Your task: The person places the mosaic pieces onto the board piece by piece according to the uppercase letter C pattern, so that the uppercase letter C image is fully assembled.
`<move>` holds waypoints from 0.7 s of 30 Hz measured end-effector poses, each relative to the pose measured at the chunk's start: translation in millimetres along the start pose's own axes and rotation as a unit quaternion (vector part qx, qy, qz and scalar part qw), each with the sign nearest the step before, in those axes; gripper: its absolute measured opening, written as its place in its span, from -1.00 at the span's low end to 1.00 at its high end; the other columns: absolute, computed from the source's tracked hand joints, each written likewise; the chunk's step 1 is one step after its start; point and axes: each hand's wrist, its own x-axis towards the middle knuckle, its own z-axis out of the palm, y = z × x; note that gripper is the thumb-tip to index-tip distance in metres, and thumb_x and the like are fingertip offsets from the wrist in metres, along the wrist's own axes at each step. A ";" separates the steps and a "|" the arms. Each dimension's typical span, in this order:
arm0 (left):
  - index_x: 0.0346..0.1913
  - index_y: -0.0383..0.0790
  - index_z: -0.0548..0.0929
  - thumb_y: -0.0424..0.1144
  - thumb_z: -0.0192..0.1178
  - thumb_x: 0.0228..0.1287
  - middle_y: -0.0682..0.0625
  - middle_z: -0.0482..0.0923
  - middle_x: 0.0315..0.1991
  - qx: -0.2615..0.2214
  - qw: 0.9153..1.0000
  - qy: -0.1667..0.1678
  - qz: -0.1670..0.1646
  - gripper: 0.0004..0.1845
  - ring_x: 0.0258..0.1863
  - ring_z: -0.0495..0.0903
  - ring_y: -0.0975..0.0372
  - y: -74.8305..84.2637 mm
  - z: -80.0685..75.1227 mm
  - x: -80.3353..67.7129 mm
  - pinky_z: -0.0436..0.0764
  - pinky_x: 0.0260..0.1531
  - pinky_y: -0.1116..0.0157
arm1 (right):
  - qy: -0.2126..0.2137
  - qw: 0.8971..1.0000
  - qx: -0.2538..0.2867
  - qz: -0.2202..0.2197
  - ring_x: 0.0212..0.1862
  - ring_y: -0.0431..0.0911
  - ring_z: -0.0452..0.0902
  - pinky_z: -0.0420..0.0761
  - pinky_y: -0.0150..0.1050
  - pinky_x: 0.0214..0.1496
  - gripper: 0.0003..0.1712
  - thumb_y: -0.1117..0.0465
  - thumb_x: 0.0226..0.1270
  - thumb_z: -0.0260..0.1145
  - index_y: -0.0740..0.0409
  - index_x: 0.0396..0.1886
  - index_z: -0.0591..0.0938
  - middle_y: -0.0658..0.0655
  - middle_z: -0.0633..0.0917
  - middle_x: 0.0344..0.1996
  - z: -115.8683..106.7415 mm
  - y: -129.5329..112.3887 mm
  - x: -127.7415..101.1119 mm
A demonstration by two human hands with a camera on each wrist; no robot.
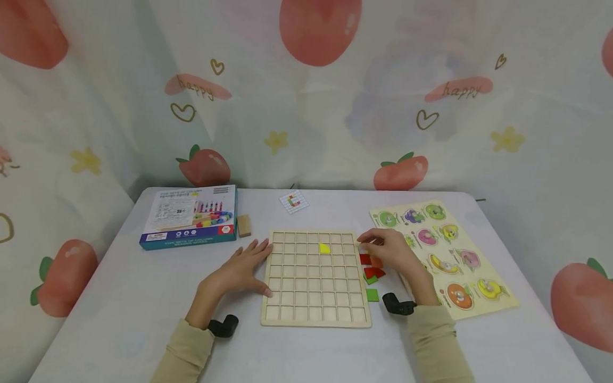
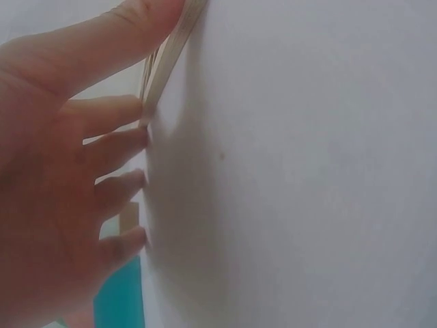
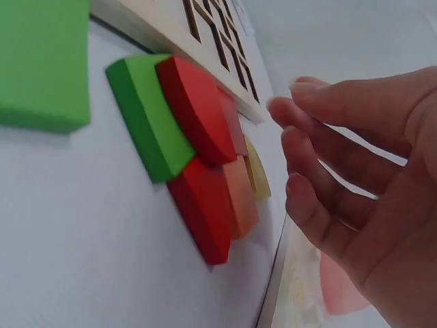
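Left hand (image 1: 239, 272) touches the square-gridded wooden board (image 1: 314, 298).

On the backdrop (image 1: 311, 117) I can read "happy" twice, once on a pink smear (image 1: 198, 86) at the left and again on another (image 1: 458, 89) at the right. The box (image 1: 189, 218) on the tabletop (image 1: 119, 298) says "FIVE SETS OF COLUMN" along its front side; the line below blurs. From here, the number in its red square (image 1: 226, 230) is too small to make out.
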 end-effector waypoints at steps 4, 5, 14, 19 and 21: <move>0.63 -0.15 0.16 0.08 0.60 -0.02 -0.07 -0.06 0.69 0.006 1.000 0.004 -0.001 0.20 0.69 -0.22 -0.06 -2.4 1.6 2.1 -0.22 0.62 -0.19 | -0.032 0.999 0.013 0.011 -0.23 -0.06 0.59 0.59 -0.24 -0.17 -0.84 0.18 0.42 0.38 0.08 -0.08 0.79 0.11 0.76 -0.16 -3.6 5.6 1.3; 0.63 -0.15 0.16 0.08 0.60 -0.01 -0.07 -0.06 0.69 0.005 1.000 0.004 0.000 0.19 0.69 -0.22 -0.06 -2.4 1.6 2.3 -0.22 0.61 -0.19 | -0.041 0.999 0.019 0.014 -0.28 -0.07 0.58 0.58 -0.24 -0.20 -0.84 0.19 0.41 0.39 0.08 -0.09 0.79 0.11 0.76 -0.20 -4.1 7.0 1.5; 0.63 -0.17 0.17 0.07 0.61 -0.02 -0.09 -0.05 0.68 0.001 1.000 0.001 0.003 0.19 0.68 -0.21 -0.08 -0.5 0.1 1.4 -0.22 0.61 -0.20 | -0.077 0.996 0.036 0.021 -0.35 -0.09 0.56 0.58 -0.26 -0.27 -0.86 0.28 0.38 0.38 0.12 -0.12 0.78 0.08 0.74 -0.27 -6.6 11.8 -1.2; 0.63 -0.17 0.17 0.05 0.62 -0.04 -0.09 -0.03 0.68 0.004 1.000 0.004 0.000 0.20 0.68 -0.21 -0.07 0.9 0.3 1.4 -0.22 0.61 -0.20 | -0.075 0.997 0.027 0.020 -0.35 -0.09 0.54 0.57 -0.27 -0.28 -0.85 0.28 0.33 0.42 0.10 -0.12 0.79 0.05 0.73 -0.32 -7.1 14.2 -1.0; 0.63 -0.17 0.17 0.06 0.62 -0.04 -0.09 -0.03 0.68 0.004 1.000 0.005 0.000 0.20 0.68 -0.21 -0.08 1.1 0.5 1.2 -0.21 0.61 -0.20 | -0.076 0.997 0.023 0.022 -0.34 -0.09 0.53 0.56 -0.27 -0.27 -0.83 0.27 0.31 0.45 0.09 -0.11 0.79 0.05 0.72 -0.33 -7.3 15.2 -1.3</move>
